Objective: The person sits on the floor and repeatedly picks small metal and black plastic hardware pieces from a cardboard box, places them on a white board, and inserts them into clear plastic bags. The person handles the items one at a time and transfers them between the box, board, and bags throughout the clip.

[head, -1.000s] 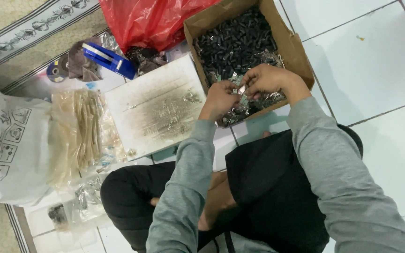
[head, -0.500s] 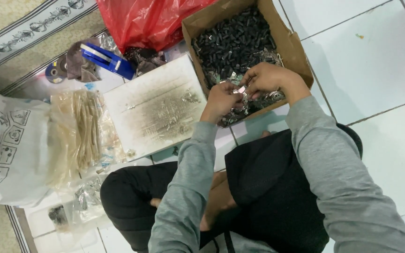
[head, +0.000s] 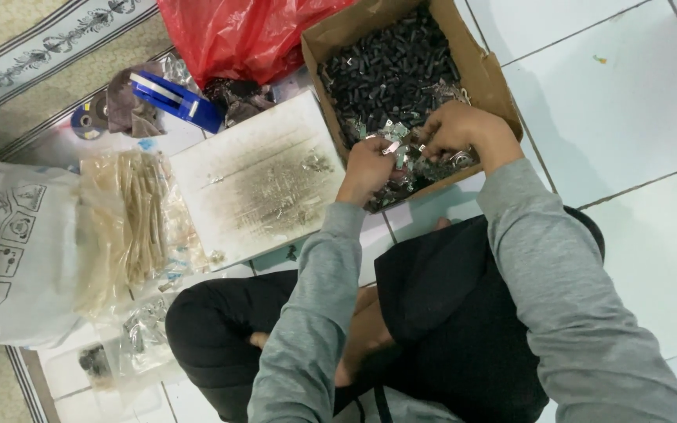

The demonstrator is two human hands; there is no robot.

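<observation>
Both hands work inside the box (head: 503, 82); the left hand (head: 368, 168) pinches a small metal clip (head: 391, 146), the right hand (head: 456, 129) is curled over the clips at the near edge; sorting seems underway; the next pick needs a fine grip.

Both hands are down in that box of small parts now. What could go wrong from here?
The cardboard box is heaped with small black and metal parts, and the left hand and right hand work at its low near edge, so pieces could spill onto the white tiles. Thin metal edges might nick fingers.
</observation>
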